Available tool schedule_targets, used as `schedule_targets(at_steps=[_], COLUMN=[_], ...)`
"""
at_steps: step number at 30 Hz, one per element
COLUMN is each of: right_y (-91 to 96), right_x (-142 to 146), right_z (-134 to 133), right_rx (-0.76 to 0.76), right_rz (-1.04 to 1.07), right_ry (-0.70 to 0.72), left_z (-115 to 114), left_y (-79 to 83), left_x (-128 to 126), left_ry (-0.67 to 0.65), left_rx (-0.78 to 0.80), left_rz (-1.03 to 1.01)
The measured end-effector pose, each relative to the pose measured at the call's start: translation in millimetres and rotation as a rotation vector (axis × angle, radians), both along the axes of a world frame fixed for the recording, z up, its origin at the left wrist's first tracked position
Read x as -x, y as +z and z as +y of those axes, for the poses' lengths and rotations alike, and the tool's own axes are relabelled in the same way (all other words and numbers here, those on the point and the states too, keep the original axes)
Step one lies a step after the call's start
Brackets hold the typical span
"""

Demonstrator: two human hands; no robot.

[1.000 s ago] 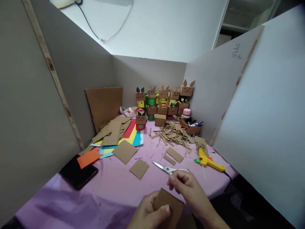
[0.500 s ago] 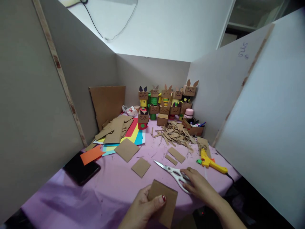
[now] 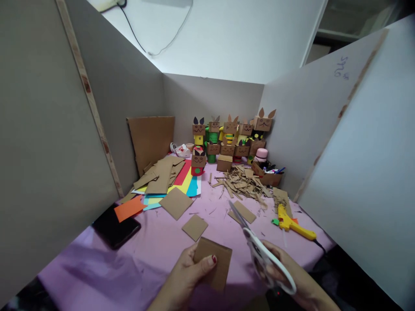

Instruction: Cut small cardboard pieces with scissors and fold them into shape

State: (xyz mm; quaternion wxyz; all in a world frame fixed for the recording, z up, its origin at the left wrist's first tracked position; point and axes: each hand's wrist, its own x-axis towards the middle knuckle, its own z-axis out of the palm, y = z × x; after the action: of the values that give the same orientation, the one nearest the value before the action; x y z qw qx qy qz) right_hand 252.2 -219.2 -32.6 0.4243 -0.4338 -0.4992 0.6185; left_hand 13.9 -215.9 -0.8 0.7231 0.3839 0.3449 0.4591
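ok so the scissors point(image 3: 259, 248) are up off the table point(image 3: 155, 250) now, my right hand point(image 3: 292, 283) gripping the handles, blades aimed at 11 o'clock, and my left hand point(image 3: 184, 276) pinches the card point(image 3: 216, 264) at their 9 o'clock, so both hands are loaded.

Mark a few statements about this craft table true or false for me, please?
1. The left hand holds a cardboard square. True.
2. The right hand holds a pen. False: it holds the scissors.
3. A black phone lies near the left edge of the purple cloth. True.
4. The cardboard figures stand close to the hands. False: they stand at the far back wall.
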Motion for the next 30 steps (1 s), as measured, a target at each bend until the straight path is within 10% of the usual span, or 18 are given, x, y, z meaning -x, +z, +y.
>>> schedule_targets(at_steps=[5,17,30], right_y=[9.3,61.2,76.9], right_x=[2.3,3.3,10.1], right_z=[-21.0,-39.5,-45.0], right_rx=[-0.044,-0.402,-0.457], right_rz=[-0.012,-0.771,-0.952], right_ry=[0.103,-0.04,0.133], left_z=[-1.5,-4.1,-7.2], left_y=[0.7,9.2,17.1], left_x=[3.8,12.0,13.1], left_ry=[-0.059,-0.188,-0.237], left_rx=[-0.057,-0.244,-0.377], left_rz=[-0.003,0.185,0.107])
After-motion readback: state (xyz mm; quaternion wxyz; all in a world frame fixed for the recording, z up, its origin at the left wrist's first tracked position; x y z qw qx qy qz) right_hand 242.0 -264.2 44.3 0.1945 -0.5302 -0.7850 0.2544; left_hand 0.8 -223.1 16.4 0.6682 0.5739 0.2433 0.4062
